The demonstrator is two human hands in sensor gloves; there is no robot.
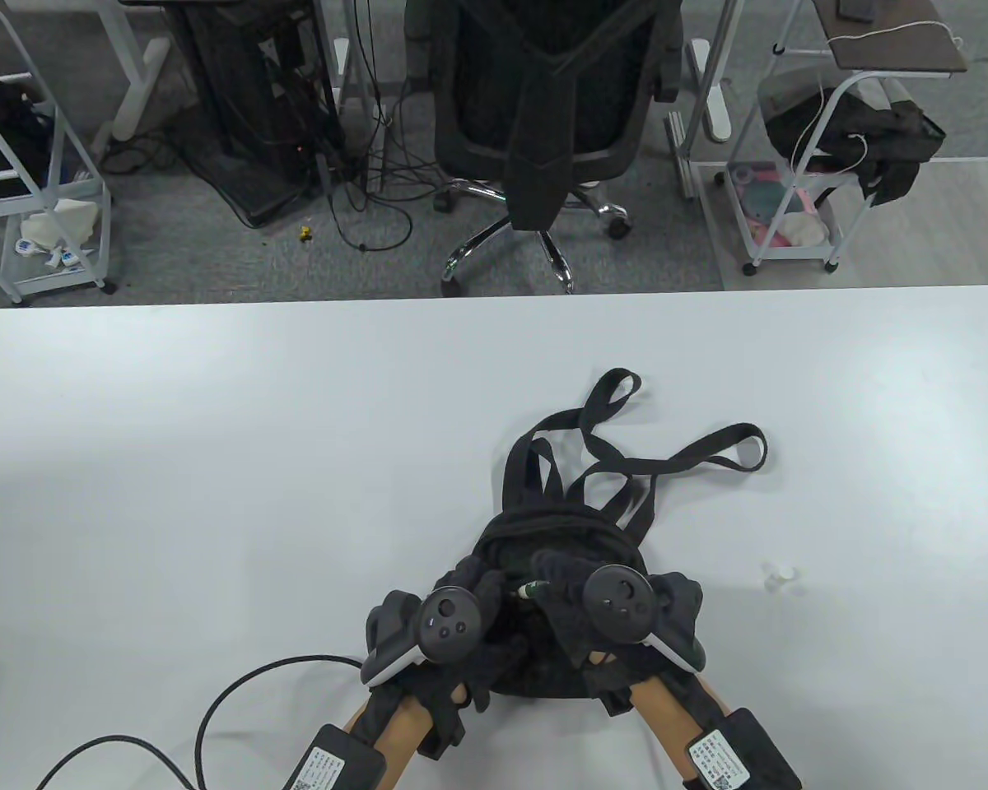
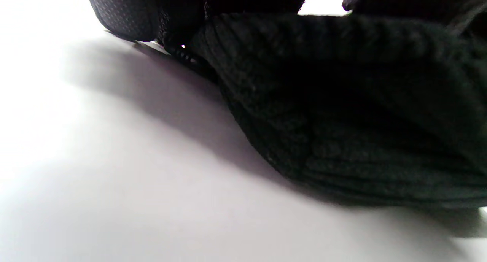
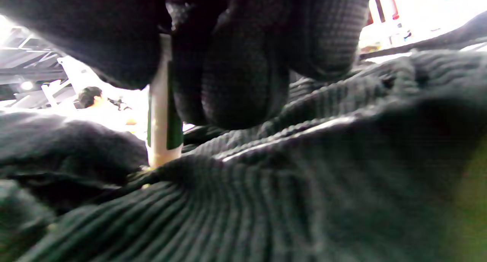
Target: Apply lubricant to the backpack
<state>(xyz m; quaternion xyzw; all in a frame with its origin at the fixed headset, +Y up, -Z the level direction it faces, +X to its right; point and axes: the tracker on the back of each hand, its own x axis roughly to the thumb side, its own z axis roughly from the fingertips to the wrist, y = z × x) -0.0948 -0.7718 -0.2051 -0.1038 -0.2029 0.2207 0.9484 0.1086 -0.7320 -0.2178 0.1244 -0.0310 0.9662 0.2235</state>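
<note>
At the near edge of the white worktop [image 1: 214,428] both gloved hands rest on a small black backpack [image 1: 543,527]. The left hand [image 1: 436,625] lies on the bag's left side, touching the fabric; how far its fingers are curled cannot be told from any view. The left wrist view shows only dark ribbed cloth meeting the pale surface.

The right hand [image 1: 617,601] sits on the bag's right side, its fingers [image 3: 243,83] closed around a slim white and green tube [image 3: 163,113]. In the right wrist view the tube stands nearly upright, its lower end pressed against the ribbed fabric of the backpack. From above, a small piece of the tube shows between the two hands.

A black cable [image 1: 239,691] loops across the worktop near the left forearm. To the right of the bag, apart from it, lies a small clear cap [image 1: 780,578]. Beyond the bag's body, its black straps [image 1: 626,444] sprawl in loops toward the far side.

On the floor past the worktop stands a black office chair [image 1: 543,123].
</note>
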